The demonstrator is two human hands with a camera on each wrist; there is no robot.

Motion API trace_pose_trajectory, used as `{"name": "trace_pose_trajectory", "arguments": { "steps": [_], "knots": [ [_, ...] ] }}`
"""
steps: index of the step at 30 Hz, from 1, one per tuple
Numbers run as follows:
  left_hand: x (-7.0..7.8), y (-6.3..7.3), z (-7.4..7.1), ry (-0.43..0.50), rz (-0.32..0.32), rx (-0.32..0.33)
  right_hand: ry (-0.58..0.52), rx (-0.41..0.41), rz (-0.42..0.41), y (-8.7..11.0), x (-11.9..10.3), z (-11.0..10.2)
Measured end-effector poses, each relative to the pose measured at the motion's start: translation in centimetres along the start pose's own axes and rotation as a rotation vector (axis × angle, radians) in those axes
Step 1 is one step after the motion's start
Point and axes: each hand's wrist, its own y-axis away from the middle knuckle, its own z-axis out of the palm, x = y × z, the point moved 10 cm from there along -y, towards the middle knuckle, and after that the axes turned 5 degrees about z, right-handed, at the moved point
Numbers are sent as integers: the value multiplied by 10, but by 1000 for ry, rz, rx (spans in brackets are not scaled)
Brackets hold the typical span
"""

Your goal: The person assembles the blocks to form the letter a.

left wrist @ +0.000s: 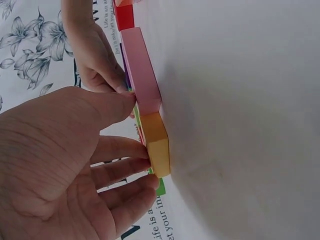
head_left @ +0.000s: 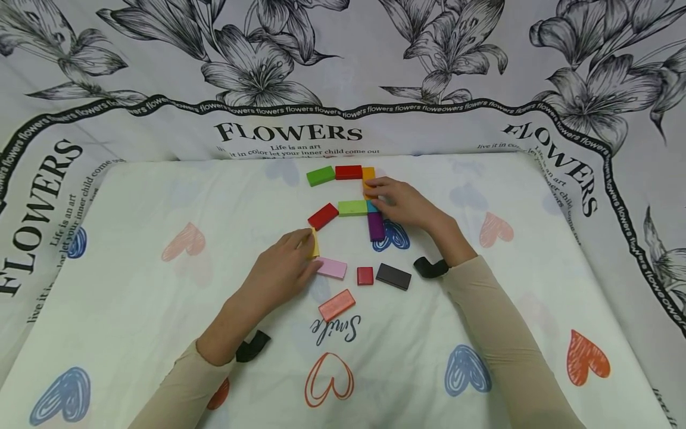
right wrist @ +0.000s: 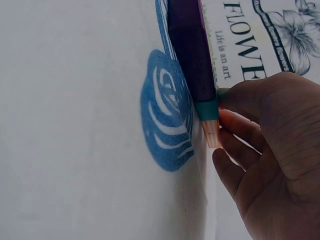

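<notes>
My left hand (head_left: 283, 267) rests its fingertips on a yellow block (left wrist: 156, 145), while the thumb touches a pink block (left wrist: 141, 75) that meets it at a corner. On the other side, my right hand (head_left: 403, 202) has its fingers against an orange block (head_left: 368, 173) and its thumb at a small blue block (head_left: 372, 207). Below the blue one lies a purple block (head_left: 376, 226). A light green block (head_left: 352, 208) extends left from it toward a tilted red block (head_left: 323, 216). Along the top, a green block (head_left: 320, 176) and a red block (head_left: 349, 172) lead to the orange one.
Nearer the body lie a small red block (head_left: 365, 276), a black block (head_left: 393, 276) and a salmon block (head_left: 337, 305), apart from one another. A white cloth (head_left: 134, 298) printed with hearts lies beneath everything. Black straps (head_left: 430, 267) show at both wrists.
</notes>
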Motion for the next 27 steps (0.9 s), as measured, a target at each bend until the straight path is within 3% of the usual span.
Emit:
{"name": "trace_pose_trajectory", "arguments": {
  "steps": [16, 27],
  "knots": [
    [13, -3, -4, 26, 8, 26, -1, -3, 7, 0, 1, 2],
    [10, 0, 1, 26, 5, 27, -1, 12, -11, 1, -1, 1]
  ]
}}
